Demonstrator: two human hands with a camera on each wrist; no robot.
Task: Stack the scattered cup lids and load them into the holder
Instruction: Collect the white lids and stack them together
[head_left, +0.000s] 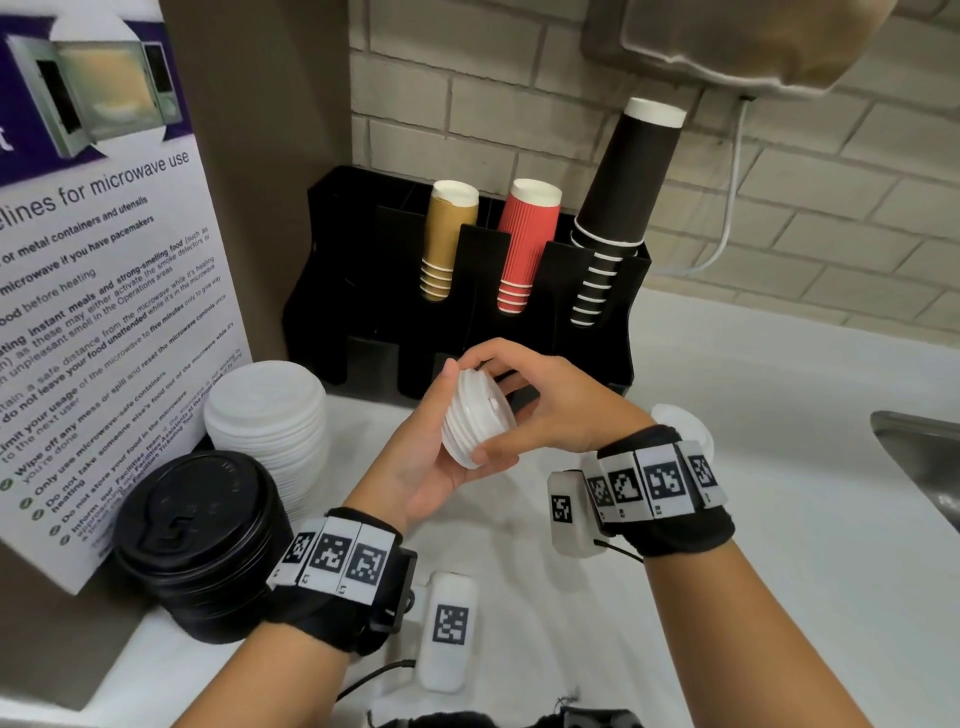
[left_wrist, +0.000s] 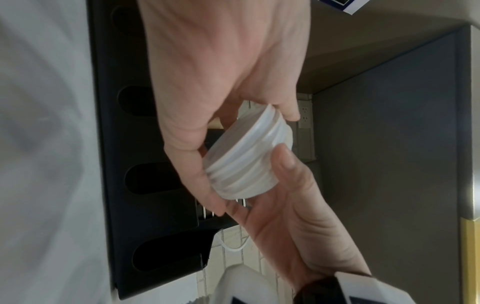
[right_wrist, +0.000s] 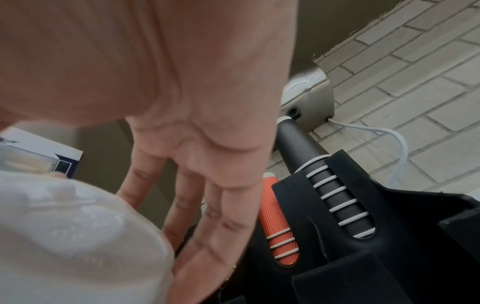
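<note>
Between the left hand (head_left: 415, 457) and right hand (head_left: 540, 405), both curled around its rims, the lid stack (head_left: 475, 418) looked light, thin, slippery, best squeezed gently edgewise.

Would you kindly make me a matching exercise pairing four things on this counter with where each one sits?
Things:
1. small white lid stack
2. tall white lid stack
3. black lid stack
4. red cups

Places:
A. in the black holder
B. held between both hands
C. nearest the camera, beside the left hand
D. on the counter, behind the black lids

Pairs: 1-B, 2-D, 3-C, 4-A
</note>
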